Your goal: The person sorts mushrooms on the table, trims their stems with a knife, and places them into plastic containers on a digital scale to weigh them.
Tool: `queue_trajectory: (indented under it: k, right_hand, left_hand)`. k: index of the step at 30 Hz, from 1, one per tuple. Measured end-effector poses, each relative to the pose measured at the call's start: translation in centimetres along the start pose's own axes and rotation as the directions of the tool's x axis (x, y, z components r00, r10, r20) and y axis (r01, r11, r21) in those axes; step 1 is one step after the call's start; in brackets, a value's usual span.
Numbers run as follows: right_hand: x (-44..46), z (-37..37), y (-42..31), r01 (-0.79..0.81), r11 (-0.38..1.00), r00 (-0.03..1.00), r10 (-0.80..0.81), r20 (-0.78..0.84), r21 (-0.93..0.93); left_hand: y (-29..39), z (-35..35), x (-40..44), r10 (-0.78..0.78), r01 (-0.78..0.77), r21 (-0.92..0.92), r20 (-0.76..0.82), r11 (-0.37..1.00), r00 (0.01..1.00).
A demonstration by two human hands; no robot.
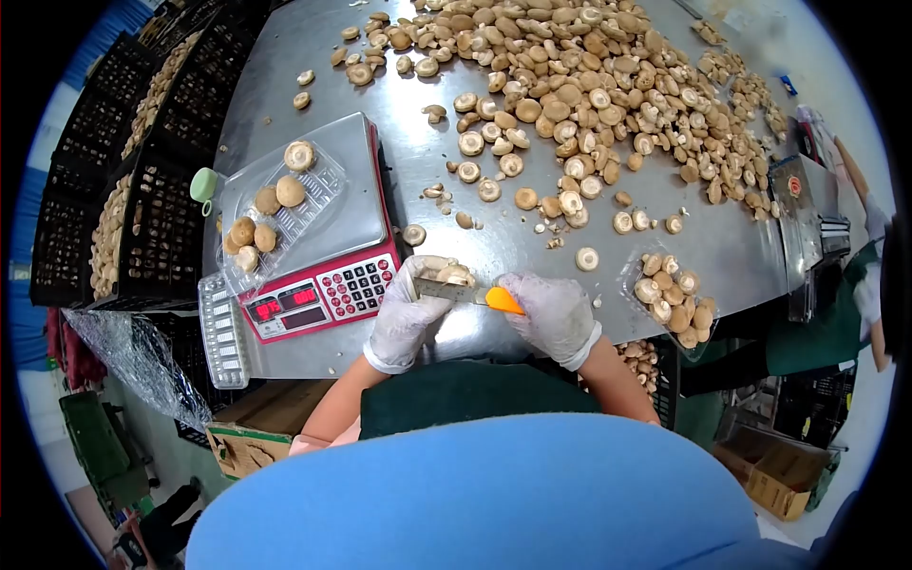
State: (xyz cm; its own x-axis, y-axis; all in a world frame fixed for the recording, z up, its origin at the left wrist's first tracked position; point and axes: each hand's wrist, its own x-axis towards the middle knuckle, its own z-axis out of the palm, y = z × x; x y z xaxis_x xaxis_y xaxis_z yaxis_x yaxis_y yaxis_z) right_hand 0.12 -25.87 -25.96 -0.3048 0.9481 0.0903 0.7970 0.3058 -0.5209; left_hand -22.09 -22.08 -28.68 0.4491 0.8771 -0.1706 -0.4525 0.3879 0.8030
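My gloved left hand is closed around a mushroom, its pale underside turned up. In my gloved right hand is a knife with an orange handle, gripped in closed fingers. The knife's blade points left and lies across the near side of the mushroom; whether it cuts in cannot be made out. Left of my hands, a red digital scale carries a clear plastic tray with several mushrooms. Another clear tray, holding several mushrooms, sits right of my right hand at the table edge.
A large heap of mushrooms covers the far part of the metal table. Black crates of mushrooms are stacked at the left. A small green object is beside the scale. Another person in dark green stands at the right.
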Motion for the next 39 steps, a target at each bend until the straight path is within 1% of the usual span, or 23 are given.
queue_trajectory:
  k: [1,3,6,10,12,14,16,18,19,21,25,28,30,31,33,35,37,38,39]
  right_hand:
    - [0.0,0.0,0.0,0.009,1.000,1.000,-0.009,0.018,-0.008]
    - [-0.1,0.0,0.0,0.019,1.000,1.000,-0.019,0.021,0.007]
    - [-0.3,0.1,0.1,0.018,1.000,0.999,-0.019,0.048,0.021]
    - [-0.3,-0.2,0.1,-0.015,1.000,0.995,0.013,0.096,0.015]
    - [-0.5,0.1,0.5,-0.008,1.000,0.995,0.005,0.099,0.028]
    - [-0.6,0.2,0.6,0.003,0.999,0.995,-0.007,0.104,0.041]
    - [-0.6,0.1,0.5,-0.021,0.999,0.988,0.014,0.155,0.041]
    - [-0.6,0.0,0.5,-0.024,0.998,0.985,0.014,0.173,0.054]
    - [-0.6,-0.1,0.4,-0.027,0.998,0.982,0.015,0.190,0.065]
    - [-0.7,0.0,0.5,-0.017,0.998,0.982,0.004,0.187,0.068]
    - [-0.8,0.0,0.5,-0.014,0.998,0.982,0.003,0.189,0.058]
    - [-0.8,0.0,0.5,-0.007,0.999,0.985,0.000,0.171,0.041]
    - [-0.9,0.1,0.6,0.006,0.998,0.988,-0.015,0.154,0.057]
    - [-0.9,0.1,0.6,0.019,0.997,0.990,-0.029,0.137,0.072]
    - [-0.8,-0.2,0.3,0.034,0.998,0.991,-0.039,0.128,0.045]
    - [-0.8,-0.3,0.2,0.051,0.999,0.991,-0.053,0.122,0.019]
    - [-0.9,-0.3,0.2,0.072,0.997,0.996,-0.073,0.055,0.025]
    - [-1.2,0.4,0.9,0.073,0.997,0.996,-0.074,0.058,0.026]
    - [-1.7,1.5,2.2,-0.044,0.999,0.995,0.047,-0.086,0.030]
  left_hand:
    - [0.1,-0.1,-0.1,0.001,-0.001,0.000,0.000,1.000,1.000]
    - [0.4,-0.1,-0.4,-0.047,0.046,0.061,0.003,0.997,0.999]
    - [0.3,-0.1,-0.1,-0.043,0.042,0.019,0.010,0.999,0.999]
    - [-0.1,-0.4,-0.1,-0.053,0.054,0.052,-0.017,0.997,0.998]
    - [0.1,-0.5,-0.2,-0.093,0.092,-0.056,-0.007,0.994,0.996]
    - [0.1,-0.6,-0.2,-0.108,0.108,-0.067,0.000,0.992,0.994]
    - [0.0,-0.7,-0.2,-0.122,0.122,-0.079,0.007,0.989,0.993]
    - [-0.3,-0.6,-0.1,-0.123,0.123,0.080,-0.004,0.989,0.992]
    - [-0.3,-0.7,-0.2,-0.123,0.123,0.079,-0.005,0.989,0.992]
    - [-0.4,-0.8,-0.2,-0.111,0.110,0.157,-0.001,0.981,0.994]
    - [-0.6,-1.0,-0.2,-0.098,0.096,0.145,0.007,0.985,0.995]
    - [-0.1,-0.7,-0.4,-0.137,0.136,0.125,0.000,0.983,0.991]
    - [0.1,-0.8,-0.5,-0.233,0.233,-0.022,0.021,0.972,0.972]
    - [-0.2,-1.0,-0.4,-0.233,0.233,-0.022,0.021,0.972,0.972]
    - [-0.8,-1.4,-0.4,-0.264,0.280,-0.153,0.116,0.948,0.958]
    - [-1.2,-1.5,-0.4,-0.269,0.287,-0.191,0.119,0.939,0.956]
    - [-1.4,-1.8,-0.4,-0.275,0.297,-0.230,0.123,0.927,0.954]
    - [-1.5,-2.1,-0.2,-0.276,0.319,-0.245,0.194,0.916,0.942]
    - [-1.4,-2.3,-0.1,-0.271,0.339,-0.258,0.263,0.905,0.926]
